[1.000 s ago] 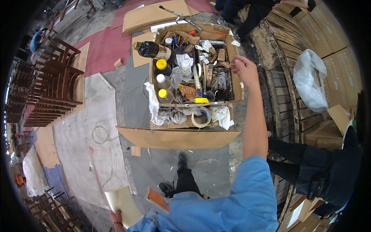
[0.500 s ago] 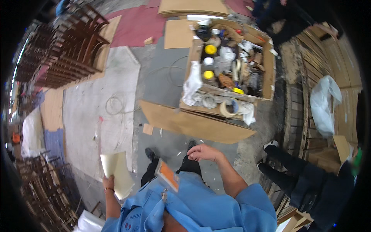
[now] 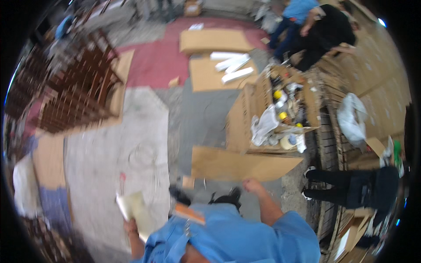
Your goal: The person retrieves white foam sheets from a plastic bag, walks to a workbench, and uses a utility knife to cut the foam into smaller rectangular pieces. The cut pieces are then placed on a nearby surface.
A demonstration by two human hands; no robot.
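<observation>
My left hand (image 3: 130,226) is closed on the edge of a curled cream sheet (image 3: 137,209), held low at my left side. Whether the sheet is paper or thin plastic I cannot make out. My right hand (image 3: 251,185), a little blurred, is held out in front of me with its fingers curled in, and nothing shows in it. Beyond it on the floor lies a flat brown cardboard piece (image 3: 237,165). Past that stands an open cardboard box (image 3: 245,118) full of jars with yellow lids, white plastic, tape and other small things.
Stacked dark wooden frames (image 3: 79,96) stand on the left. White long boxes (image 3: 237,65) lie on cardboard ahead. A wooden slatted pallet (image 3: 329,149) runs along the right, near a person in dark clothes (image 3: 368,186). Other people (image 3: 324,35) are at the far right.
My view has shifted, showing more of the floor ahead and people at the far right. The cream sheet is still in my left hand; my right hand appears farther right and lower.
</observation>
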